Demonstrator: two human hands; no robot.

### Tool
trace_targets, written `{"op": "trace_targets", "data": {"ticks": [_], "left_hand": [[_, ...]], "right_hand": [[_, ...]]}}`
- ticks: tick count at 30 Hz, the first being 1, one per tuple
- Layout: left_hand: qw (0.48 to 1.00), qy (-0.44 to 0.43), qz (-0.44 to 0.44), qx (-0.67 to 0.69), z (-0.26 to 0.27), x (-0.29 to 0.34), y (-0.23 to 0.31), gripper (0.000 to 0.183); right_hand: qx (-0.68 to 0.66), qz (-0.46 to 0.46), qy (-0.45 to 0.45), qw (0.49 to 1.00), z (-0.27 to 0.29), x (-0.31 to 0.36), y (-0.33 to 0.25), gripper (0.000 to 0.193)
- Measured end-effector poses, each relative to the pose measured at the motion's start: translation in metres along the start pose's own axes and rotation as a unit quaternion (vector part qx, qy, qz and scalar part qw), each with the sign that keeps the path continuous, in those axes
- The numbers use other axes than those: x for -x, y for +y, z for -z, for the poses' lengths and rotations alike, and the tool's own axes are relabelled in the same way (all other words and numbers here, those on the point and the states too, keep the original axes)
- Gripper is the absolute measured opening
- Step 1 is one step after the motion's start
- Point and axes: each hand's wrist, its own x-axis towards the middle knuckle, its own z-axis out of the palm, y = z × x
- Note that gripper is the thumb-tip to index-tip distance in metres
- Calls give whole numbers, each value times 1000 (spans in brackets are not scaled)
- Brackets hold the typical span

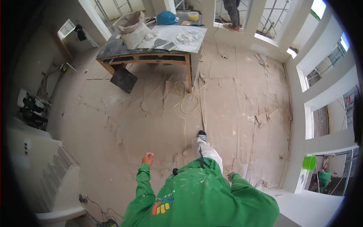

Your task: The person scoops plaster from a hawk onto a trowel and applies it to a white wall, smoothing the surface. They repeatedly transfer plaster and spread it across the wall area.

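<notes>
My left hand (148, 159) hangs in front of me over the covered floor, its fingers curled in, with nothing showing in them. By my right hip, my right hand (230, 176) is mostly hidden by the green sleeve, so its grip does not show. A pale flat piece (244, 171) appears just beyond that hand; whether the two touch, I cannot tell. One foot in a dark striped shoe (202, 135) is stretched forward. Ahead stands a worktable (151, 58) bearing an open sack (135, 34), flat spreading tools (162, 44), white compound (186, 37) and a blue helmet (166, 17).
A yellow cord (189, 103) loops across torn brown floor covering (151, 128). A dark panel (123, 80) leans under the table. Window openings line the right, with a green bucket (309, 162) and a person (324, 179) there. Another person (232, 15) stands at a far opening.
</notes>
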Motion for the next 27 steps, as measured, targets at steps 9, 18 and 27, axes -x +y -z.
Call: {"op": "trace_targets", "data": {"ticks": [9,18,27], "left_hand": [[989,99,-91,59,19,-139,210,73],[922,196,-313,-118,98,-451,479,73],[906,102,-251,-327,91,-612,558,71]], "right_hand": [[12,509,301,807,297,178,-620,37],[59,443,485,752,330,308,-909,71],[19,257,509,821,320,294,-971,79]]}}
